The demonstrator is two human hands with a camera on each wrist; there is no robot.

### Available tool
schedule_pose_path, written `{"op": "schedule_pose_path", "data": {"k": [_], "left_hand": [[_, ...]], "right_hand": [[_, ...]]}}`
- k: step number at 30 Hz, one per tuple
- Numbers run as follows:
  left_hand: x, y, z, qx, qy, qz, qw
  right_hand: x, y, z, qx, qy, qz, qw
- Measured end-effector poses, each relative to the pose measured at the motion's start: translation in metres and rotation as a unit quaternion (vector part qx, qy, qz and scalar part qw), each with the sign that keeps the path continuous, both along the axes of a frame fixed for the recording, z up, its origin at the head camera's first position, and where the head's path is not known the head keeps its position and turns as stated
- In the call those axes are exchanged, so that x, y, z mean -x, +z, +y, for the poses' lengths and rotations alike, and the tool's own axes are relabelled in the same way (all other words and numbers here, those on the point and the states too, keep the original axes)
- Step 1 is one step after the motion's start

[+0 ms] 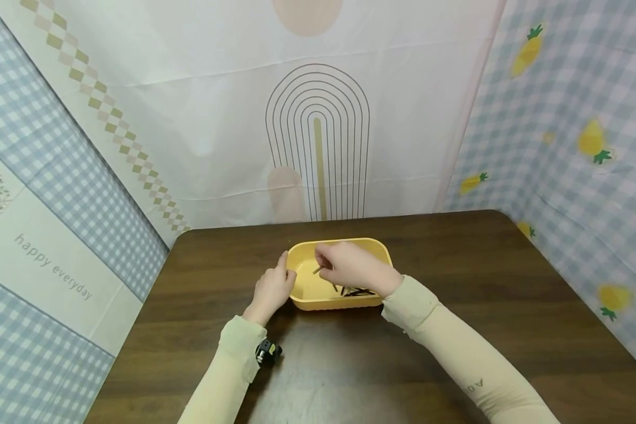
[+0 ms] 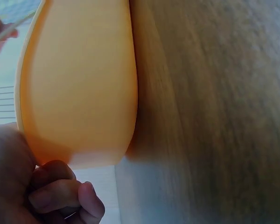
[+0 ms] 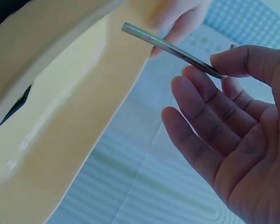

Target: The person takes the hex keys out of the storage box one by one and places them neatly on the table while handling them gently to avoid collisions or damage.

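A yellow plastic box (image 1: 328, 304) with rounded corners stands on the table. At its left end my left hand (image 1: 272, 287) grips the rim, the index finger stretched along the edge; in the left wrist view the other fingers (image 2: 60, 191) curl against the outer wall. Over the box is my right hand (image 1: 352, 265), pinching a thin metal hex key (image 3: 170, 50) between thumb and fingertips. The key's long end points away from the palm, its bend by the thumb. Several dark hex keys (image 1: 357, 292) lie on the box floor towards the right, partly beneath my right wrist.
The box stands on a dark brown wooden table (image 1: 456, 353), near its back edge. A white patterned curtain (image 1: 217, 129) hangs behind it, with checked cloth (image 1: 572, 176) on the right. A small black device (image 1: 268, 352) is at my left cuff.
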State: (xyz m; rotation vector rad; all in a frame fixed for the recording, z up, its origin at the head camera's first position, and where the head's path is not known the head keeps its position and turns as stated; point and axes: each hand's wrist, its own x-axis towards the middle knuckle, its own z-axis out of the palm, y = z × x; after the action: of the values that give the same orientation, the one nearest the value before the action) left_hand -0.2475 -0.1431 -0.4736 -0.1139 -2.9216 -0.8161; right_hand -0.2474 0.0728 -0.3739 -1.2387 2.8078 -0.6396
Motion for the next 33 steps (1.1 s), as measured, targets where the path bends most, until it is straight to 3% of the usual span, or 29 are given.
{"op": "schedule_pose_path", "data": {"k": [7, 14, 20, 28, 33], "left_hand": [[0.002, 0.001, -0.001, 0.004, -0.002, -0.001, 1.0000], [0.002, 0.001, -0.001, -0.005, -0.008, 0.009, 0.9999], [0.002, 0.001, -0.001, -0.005, -0.006, 0.011, 0.9999], [-0.002, 0.001, 0.002, 0.004, -0.004, 0.022, 0.9997], [-0.003, 0.001, 0.002, 0.002, -0.006, 0.028, 0.9996]], "right_hand": [[-0.021, 0.008, -0.014, 0.025, 0.049, 0.005, 0.998], [-0.034, 0.004, -0.022, 0.029, 0.072, 0.018, 0.997], [-0.041, -0.007, -0.026, 0.031, 0.072, 0.021, 0.997], [-0.053, -0.028, -0.027, 0.028, 0.046, -0.028, 0.998], [-0.059, -0.044, -0.028, 0.026, 0.052, -0.049, 0.997]]}}
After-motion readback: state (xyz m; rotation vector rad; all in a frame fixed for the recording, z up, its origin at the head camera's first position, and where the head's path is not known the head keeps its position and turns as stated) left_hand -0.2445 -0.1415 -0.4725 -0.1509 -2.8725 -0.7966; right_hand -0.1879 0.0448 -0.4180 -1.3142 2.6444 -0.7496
